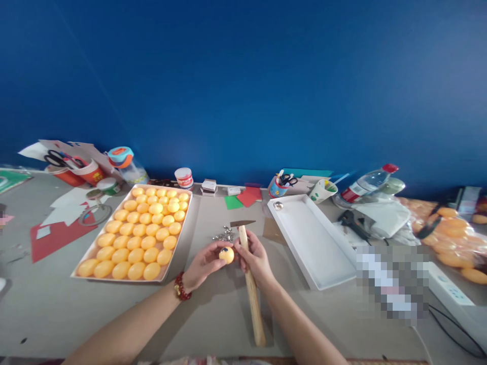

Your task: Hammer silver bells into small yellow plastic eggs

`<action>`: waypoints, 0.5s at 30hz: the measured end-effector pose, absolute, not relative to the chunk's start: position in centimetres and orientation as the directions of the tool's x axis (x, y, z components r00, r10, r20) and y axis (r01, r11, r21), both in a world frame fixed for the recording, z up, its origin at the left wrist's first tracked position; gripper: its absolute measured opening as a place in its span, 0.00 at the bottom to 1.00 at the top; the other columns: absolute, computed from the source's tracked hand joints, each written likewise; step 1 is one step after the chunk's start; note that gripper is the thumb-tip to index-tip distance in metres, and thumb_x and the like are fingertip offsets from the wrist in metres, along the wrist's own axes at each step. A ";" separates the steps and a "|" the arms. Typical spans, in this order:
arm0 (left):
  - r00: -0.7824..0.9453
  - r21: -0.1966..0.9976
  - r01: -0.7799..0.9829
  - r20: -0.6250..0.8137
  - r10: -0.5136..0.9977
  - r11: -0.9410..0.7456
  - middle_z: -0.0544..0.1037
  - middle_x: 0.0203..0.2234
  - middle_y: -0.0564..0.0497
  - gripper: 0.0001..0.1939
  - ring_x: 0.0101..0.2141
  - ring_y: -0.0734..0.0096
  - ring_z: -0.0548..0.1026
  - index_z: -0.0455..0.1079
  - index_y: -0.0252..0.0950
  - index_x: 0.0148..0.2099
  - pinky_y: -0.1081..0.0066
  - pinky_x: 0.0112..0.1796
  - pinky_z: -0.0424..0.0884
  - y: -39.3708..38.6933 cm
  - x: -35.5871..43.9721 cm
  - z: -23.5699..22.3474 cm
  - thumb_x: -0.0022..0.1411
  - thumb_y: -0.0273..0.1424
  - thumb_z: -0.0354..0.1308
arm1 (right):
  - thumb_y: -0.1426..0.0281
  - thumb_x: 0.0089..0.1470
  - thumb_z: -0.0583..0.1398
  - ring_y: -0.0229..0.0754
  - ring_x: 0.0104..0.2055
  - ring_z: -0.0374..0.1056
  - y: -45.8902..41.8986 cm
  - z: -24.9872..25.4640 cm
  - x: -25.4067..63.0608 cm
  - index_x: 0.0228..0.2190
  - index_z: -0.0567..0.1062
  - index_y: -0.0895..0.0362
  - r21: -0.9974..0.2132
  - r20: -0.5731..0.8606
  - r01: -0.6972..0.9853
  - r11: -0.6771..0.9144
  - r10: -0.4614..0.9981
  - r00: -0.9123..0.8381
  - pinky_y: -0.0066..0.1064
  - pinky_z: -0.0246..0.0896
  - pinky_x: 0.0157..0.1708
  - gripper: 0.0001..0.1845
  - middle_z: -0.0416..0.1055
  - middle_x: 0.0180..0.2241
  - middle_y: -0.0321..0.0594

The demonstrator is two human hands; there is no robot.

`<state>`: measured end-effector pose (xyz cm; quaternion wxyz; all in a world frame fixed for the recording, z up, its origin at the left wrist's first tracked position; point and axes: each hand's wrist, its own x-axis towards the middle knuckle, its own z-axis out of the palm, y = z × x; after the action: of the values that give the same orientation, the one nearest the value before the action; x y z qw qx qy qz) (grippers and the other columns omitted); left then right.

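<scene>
My left hand (205,264) pinches an orange ping-pong ball (228,256) with a dark mark on its upper side. Close beside it, my right hand (255,258) is closed round a pale wooden stick (253,304), which slants down toward the table's front edge. The right fingertips come close to the ball; whether they also hold something small is hidden. Just past the stick's upper end is a dark, pointed, blade-like strip (243,223), and I cannot tell if the two are joined. Small shiny metal pieces (225,234) lie in a pile behind my hands.
A shallow box (167,271) of orange balls stands at left. At right is a white tray (321,243) with a round silvery piece (279,206) inside. Cups, a bottle (367,185), a bag of orange balls (452,233) and a power strip (451,289) surround the workspace.
</scene>
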<state>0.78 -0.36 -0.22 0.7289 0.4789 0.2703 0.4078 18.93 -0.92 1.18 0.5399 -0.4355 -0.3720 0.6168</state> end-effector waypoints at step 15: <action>0.486 0.937 -0.310 0.009 0.874 0.163 0.78 0.48 0.44 0.19 0.45 0.62 0.75 0.72 0.38 0.53 0.62 0.48 0.70 -0.3 0.7 -0.3 0.59 0.33 0.64 | 0.63 0.50 0.67 0.25 0.12 0.55 -0.9 1.7 19.1 0.47 0.66 0.52 -0.942 -0.117 -0.312 -0.126 0.992 -0.046 0.20 0.48 0.08 0.24 0.72 0.35 0.33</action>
<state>0.66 -0.28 -0.25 0.7068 0.4932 0.2860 0.4189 19.07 -0.94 1.65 0.5346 -0.4373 -0.3889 0.6097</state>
